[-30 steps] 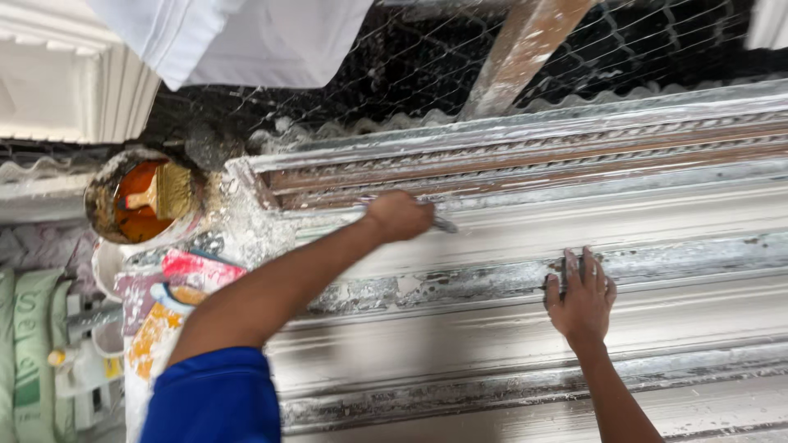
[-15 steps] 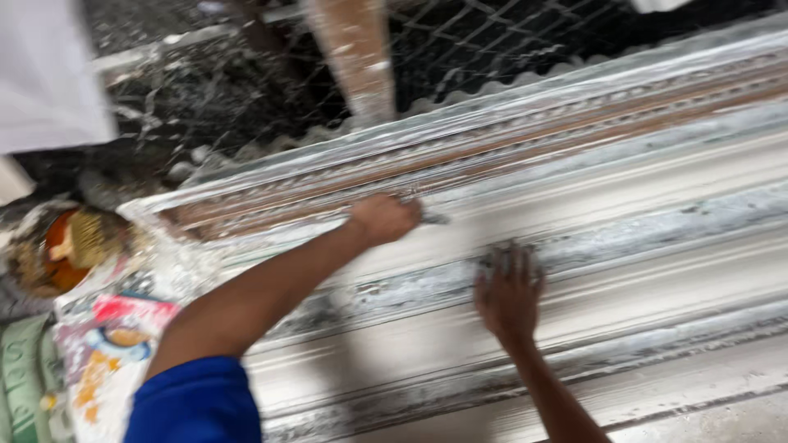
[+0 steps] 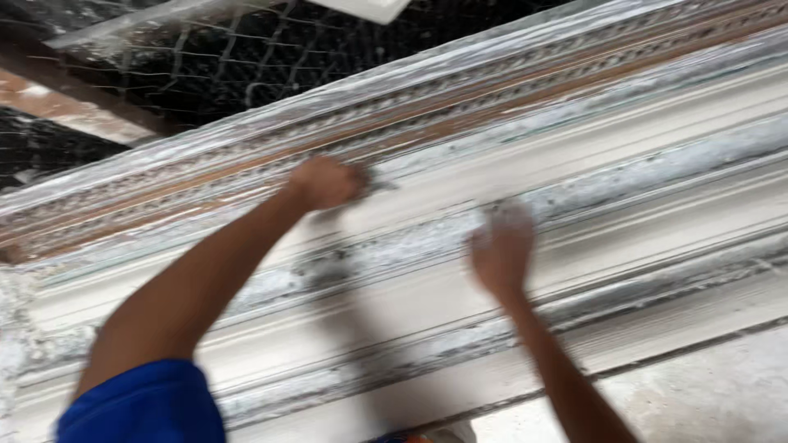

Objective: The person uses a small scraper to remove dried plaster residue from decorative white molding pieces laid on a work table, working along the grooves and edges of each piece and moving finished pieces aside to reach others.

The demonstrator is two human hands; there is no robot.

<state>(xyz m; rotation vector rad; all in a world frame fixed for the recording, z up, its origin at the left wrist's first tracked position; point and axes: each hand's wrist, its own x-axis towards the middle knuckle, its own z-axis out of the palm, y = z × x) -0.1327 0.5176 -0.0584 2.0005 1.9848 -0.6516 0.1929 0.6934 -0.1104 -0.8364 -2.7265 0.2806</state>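
Long white plaster moulding (image 3: 624,156), ridged and stepped, chalky and crusted grey in the grooves, brownish beaded strip along its upper edge. Left hand (image 3: 324,182) fisted around a small tool (image 3: 379,184), tip just poking out, pressed near that upper strip. Right hand (image 3: 502,250) blurred, looks spread flat on the middle ridge, lower right of the tool. Blue sleeve (image 3: 144,406) bottom left. Wire mesh (image 3: 246,57) beyond upper edge.

A plaster-casting workshop — long white moulded cornice (image 3: 525,271), wire mesh (image 3: 246,57) behind, splashed plaster everywhere.
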